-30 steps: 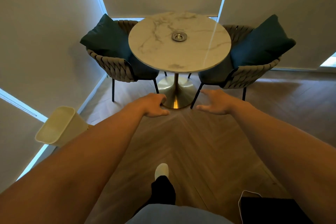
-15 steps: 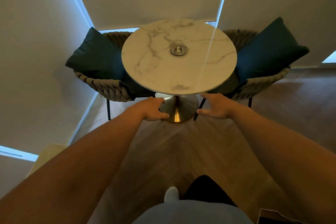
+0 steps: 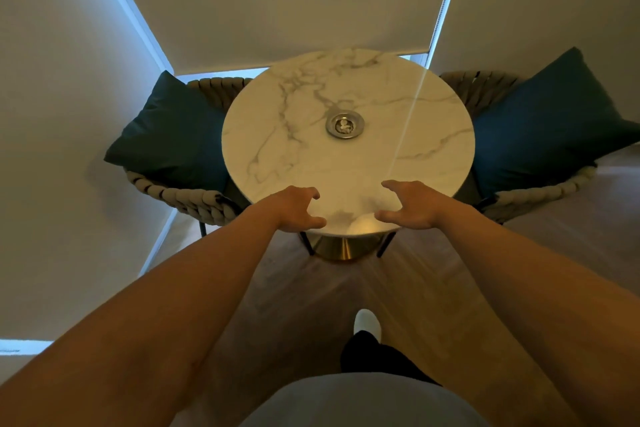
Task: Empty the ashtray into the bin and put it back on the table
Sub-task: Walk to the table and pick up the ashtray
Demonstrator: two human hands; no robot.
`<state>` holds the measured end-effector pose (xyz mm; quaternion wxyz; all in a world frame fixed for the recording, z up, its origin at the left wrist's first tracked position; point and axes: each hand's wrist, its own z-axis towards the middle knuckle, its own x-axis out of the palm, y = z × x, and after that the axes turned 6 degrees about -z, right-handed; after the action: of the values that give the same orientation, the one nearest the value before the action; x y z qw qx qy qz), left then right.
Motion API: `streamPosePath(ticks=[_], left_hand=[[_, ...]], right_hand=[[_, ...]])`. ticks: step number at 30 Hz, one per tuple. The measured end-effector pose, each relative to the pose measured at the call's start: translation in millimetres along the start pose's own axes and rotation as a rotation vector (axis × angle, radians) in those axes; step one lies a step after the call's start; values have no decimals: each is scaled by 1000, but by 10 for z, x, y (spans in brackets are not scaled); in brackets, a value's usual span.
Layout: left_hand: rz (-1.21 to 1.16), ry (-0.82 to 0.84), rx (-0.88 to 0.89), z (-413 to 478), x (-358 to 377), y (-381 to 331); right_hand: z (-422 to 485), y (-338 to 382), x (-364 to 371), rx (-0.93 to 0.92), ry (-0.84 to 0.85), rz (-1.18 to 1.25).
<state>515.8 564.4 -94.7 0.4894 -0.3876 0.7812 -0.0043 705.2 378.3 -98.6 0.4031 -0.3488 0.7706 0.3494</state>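
A small round metal ashtray with pale bits inside sits near the middle of a round white marble table. My left hand hovers over the table's near edge, fingers apart and empty. My right hand is beside it on the right, also spread and empty. Both hands are well short of the ashtray. No bin is in view.
Two woven chairs with dark teal cushions flank the table, one on the left and one on the right. Drawn blinds close the corner behind. The gold pedestal base stands on the wooden floor near my white-shod foot.
I have stepped closer to the table. Both hands have risen from below the tabletop to over its near edge. The cream bin at the lower left has dropped out of view.
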Motion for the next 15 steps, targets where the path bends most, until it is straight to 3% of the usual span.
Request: streamPosePath(ticks=[15], left_hand=[[-75,17,-59,1260,-616,-143]], right_hand=[[1268,-580,-614,-53,71,12]])
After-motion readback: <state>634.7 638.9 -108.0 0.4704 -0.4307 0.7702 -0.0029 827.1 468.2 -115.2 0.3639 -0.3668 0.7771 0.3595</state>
